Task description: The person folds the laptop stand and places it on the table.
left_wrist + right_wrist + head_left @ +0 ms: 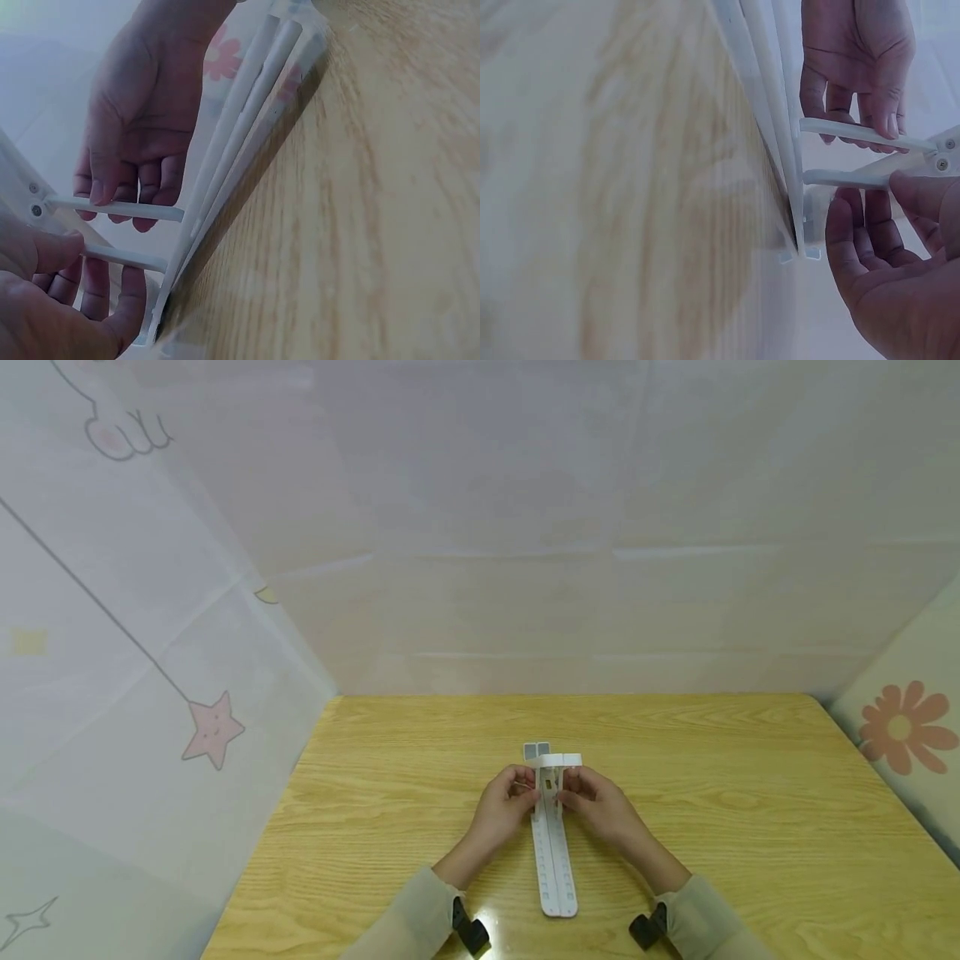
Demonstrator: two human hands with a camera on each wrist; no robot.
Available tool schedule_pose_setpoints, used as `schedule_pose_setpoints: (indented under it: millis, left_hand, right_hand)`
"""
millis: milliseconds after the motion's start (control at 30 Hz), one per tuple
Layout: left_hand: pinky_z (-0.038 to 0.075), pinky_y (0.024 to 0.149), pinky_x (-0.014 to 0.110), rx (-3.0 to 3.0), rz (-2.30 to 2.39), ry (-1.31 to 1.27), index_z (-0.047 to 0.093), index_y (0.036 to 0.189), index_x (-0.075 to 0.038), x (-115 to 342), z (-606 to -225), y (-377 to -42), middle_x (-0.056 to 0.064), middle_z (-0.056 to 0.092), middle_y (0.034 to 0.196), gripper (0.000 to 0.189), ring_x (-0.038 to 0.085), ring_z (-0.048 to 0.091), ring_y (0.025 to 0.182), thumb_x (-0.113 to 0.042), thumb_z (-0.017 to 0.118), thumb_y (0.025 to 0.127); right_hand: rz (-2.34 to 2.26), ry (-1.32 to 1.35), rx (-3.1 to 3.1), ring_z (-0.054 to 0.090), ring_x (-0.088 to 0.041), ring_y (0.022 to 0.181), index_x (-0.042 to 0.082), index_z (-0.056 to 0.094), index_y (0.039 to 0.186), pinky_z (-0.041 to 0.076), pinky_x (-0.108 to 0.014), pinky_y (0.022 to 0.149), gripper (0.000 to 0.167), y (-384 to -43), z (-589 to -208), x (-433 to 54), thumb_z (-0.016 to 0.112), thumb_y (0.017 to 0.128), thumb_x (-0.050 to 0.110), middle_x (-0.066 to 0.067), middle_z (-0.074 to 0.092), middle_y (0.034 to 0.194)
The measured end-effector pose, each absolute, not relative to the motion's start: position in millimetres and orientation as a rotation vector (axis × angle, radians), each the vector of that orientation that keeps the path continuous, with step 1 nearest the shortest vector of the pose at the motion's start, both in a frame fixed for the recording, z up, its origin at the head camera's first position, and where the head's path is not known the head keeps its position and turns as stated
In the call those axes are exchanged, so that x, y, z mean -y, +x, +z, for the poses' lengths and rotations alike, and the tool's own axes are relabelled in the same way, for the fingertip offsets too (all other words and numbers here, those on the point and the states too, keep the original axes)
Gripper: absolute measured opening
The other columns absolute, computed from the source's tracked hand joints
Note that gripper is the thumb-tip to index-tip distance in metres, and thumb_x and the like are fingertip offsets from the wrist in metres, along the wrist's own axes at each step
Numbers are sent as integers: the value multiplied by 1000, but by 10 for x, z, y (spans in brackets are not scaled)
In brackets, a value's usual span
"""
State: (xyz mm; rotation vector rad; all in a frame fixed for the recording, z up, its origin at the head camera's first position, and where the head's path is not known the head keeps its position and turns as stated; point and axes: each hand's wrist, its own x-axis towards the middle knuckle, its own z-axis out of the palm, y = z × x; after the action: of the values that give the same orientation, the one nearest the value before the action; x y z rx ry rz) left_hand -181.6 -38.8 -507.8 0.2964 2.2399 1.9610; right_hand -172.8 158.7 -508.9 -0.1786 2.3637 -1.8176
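A white folding stand, which looks like a laptop stand (pixel 555 868), lies lengthwise on the wooden table, its two long slotted bars side by side. Grey pads (pixel 537 750) cover its far end. Two thin struts rise from the bars to a raised white top part (pixel 561 760). My left hand (pixel 498 806) pinches the left strut (pixel 124 257) between thumb and fingers. On the other side, my right hand (pixel 606 810) pinches the right strut (pixel 845 179) the same way. Small screws (pixel 942 164) show where the struts meet the top part.
The wooden table (pixel 375 827) reaches back to a pale cloth wall (pixel 480 527). Printed cloth with a pink star (pixel 213 729) hangs at the left, and one with a flower (pixel 906 727) at the right. Black wrist cameras (pixel 470 931) sit on both sleeves.
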Motion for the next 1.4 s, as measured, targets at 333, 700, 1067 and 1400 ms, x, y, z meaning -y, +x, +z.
schedule_pose_setpoints:
  millis: [333, 700, 1067, 1400]
  left_hand:
    - [53, 75, 24, -2211, 1969, 319, 60, 113, -2, 384, -5062, -1824, 10, 59, 108, 15, 17, 57, 92, 0, 62, 98]
    - [53, 74, 27, -2195, 2013, 296, 59, 114, -2, 367, -5076, -1828, 9, 58, 108, 16, 15, 55, 90, -1, 63, 98]
    - [57, 78, 35, -2195, 2038, 205, 59, 112, -4, 312, -5055, -1874, 8, 58, 106, 15, 15, 57, 89, 0, 62, 98]
    - [57, 75, 34, -2255, 2015, 229, 59, 111, -2, 320, -5058, -1880, 13, 63, 104, 16, 15, 58, 86, 0, 64, 96]
  right_hand:
    - [-1690, -185, -2525, 66, -29, 112, 14, 60, 129, 56, -38, 90, 28, -1717, -5117, -1552, 61, 102, 10, -6, 65, 108]
    - [-1718, -224, -2539, 67, -27, 109, 14, 60, 123, 57, -36, 89, 21, -1712, -5108, -1543, 59, 103, 9, -8, 67, 109]
    - [-1704, -205, -2524, 68, -24, 86, 15, 53, 126, 58, -34, 76, 21, -1742, -5106, -1487, 52, 106, 8, -14, 62, 101]
    - [-1637, -156, -2617, 67, -20, 85, 17, 58, 124, 55, -30, 74, 21, -1749, -5089, -1503, 59, 103, 13, -8, 65, 99]
